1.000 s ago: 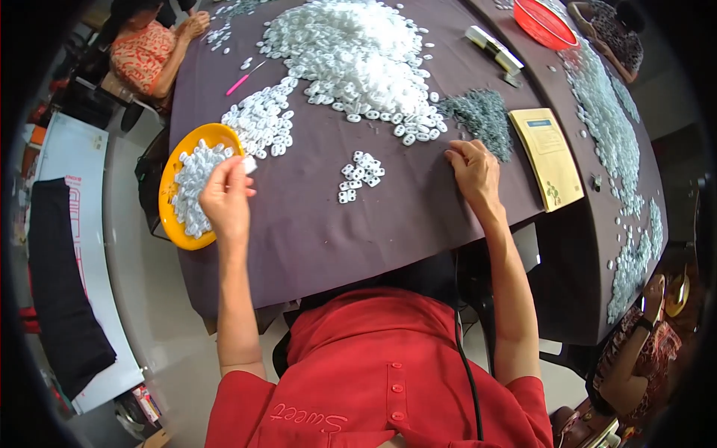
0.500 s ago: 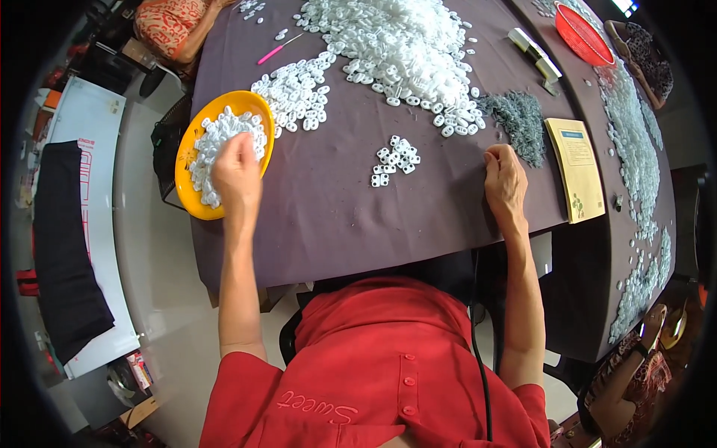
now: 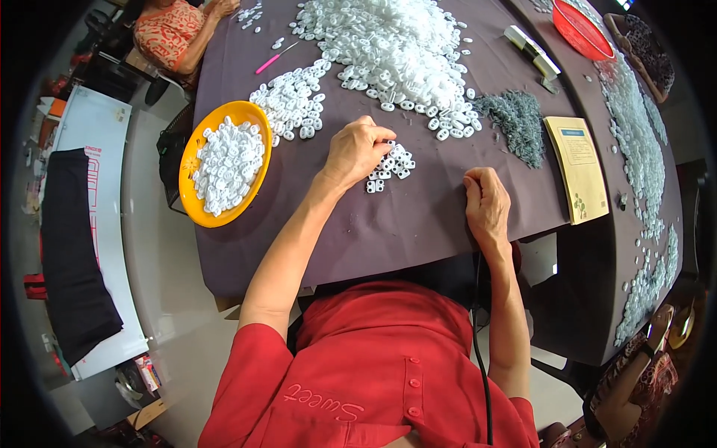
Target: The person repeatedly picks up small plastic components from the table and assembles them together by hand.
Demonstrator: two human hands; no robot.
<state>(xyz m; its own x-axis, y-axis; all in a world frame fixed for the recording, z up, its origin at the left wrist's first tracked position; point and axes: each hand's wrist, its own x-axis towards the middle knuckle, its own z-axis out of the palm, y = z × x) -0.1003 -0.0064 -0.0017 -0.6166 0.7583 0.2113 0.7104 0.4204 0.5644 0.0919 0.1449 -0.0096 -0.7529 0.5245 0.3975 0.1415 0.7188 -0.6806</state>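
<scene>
My left hand (image 3: 358,151) is over a small cluster of white two-holed pieces (image 3: 398,163) with dark marks in them, near the middle of the table. Its thumb and forefinger close at the cluster's upper left edge; what lies between them is too small to make out. Right of the cluster, my right hand (image 3: 490,205) hovers low near the table's front edge, fingers curled inward. Whatever it may hold is hidden. On the left, a yellow oval bowl (image 3: 263,183) is filled with small white oval pieces (image 3: 230,164).
Beyond lie a big heap of white pieces (image 3: 396,45), a smaller spread (image 3: 287,101) and a pink-handled pick (image 3: 269,63). Grey scraps (image 3: 519,123) sit beside a yellow booklet (image 3: 576,170). A red basket (image 3: 579,33) stands far right. Other people sit around the table.
My left hand has moved right, from over the yellow bowl to the small cluster. My right hand has shifted slightly left and nearer to me.
</scene>
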